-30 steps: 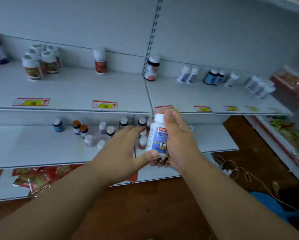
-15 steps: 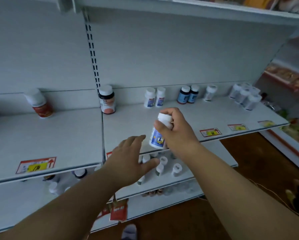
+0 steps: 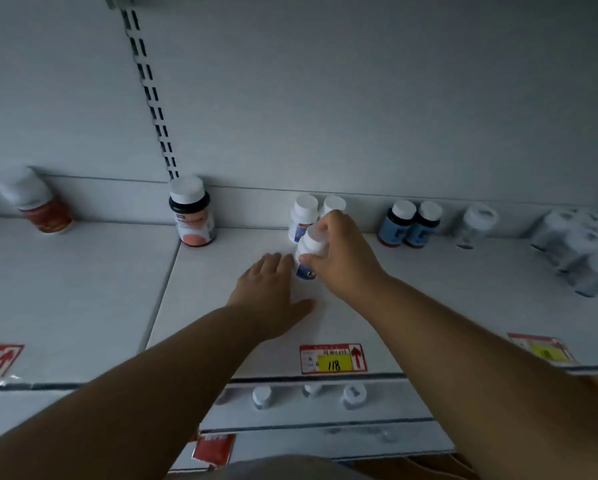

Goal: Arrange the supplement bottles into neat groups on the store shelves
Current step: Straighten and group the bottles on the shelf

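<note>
Plainly, the white-capped bottle (image 3: 308,252) in the right hand (image 3: 342,258) is a small, rigid plastic thing, likely light enough for one hand and in little danger of breaking (though its smooth, glossy label could slip under a loose grip). The sensible place to hold it looks to be where it is held now: around the shoulder and cap, thumb on the near side and fingers curled over the far side, which leaves the base free to meet the shelf (image 3: 411,306) squarely.

The bottle sits at or just above the shelf surface, a little tilted; whether its base is touching cannot be told. It is just in front of the pair of matching white bottles (image 3: 304,213) against the back wall, which seems to be the group it belongs with. The left hand (image 3: 273,292) lies flat on the shelf with fingers straight, gripping nothing, its fingertips just beside the bottle's lower left side, perhaps steadying it. Well to the right stand two dark blue-labelled bottles (image 3: 408,225), and to the left a dark bottle with a pink label (image 3: 193,213).
</note>
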The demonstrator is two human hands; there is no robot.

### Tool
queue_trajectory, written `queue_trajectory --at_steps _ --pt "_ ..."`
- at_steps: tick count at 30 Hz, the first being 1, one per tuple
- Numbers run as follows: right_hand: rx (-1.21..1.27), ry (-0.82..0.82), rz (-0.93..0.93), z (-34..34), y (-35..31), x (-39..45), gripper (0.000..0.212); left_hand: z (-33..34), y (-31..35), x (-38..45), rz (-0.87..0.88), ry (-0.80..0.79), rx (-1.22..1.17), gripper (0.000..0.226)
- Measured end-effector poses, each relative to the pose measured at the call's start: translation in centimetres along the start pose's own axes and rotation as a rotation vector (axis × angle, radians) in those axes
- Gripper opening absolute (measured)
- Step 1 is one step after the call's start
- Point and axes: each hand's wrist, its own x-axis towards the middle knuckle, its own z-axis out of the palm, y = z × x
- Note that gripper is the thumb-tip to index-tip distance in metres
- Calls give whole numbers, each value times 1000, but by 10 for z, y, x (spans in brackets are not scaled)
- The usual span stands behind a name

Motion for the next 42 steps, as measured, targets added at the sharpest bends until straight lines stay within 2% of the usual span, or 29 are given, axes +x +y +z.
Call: queue_trajectory --at_steps 3,8,12,18,21,24,28,33,37,42 --pt "-26 -26 -101 10 12 17 52 10 0 17 -66 20 6 79" --pt "-11 72 -166 23 23 31 44 14 2 38 -154 60 -16 73" --pt "-50 91 -165 25 24 31 44 12 0 43 -154 40 -27 76" --pt "-82 153 -64 19 3 3 61 -3 -6 19 -95 20 -55 86" --pt "-117 222 -10 14 -15 -20 57 -16 -12 -8 -12 29 -57 82" --pt "-114 206 72 14 -37 -45 55 -29 -19 -35 59 25 -54 81" --pt "-68 200 52 22 -70 -86 54 -44 -34 -84 93 36 -51 81" --pt "15 158 -69 40 -114 -131 48 -65 -58 -166 -6 119 -30 80" --pt "130 28 -159 64 -151 -177 46 -70 -71 -251 -150 157 -84 79" --pt "202 -117 -182 108 -197 -237 41 -73 -108 -342 -275 88 22 82"
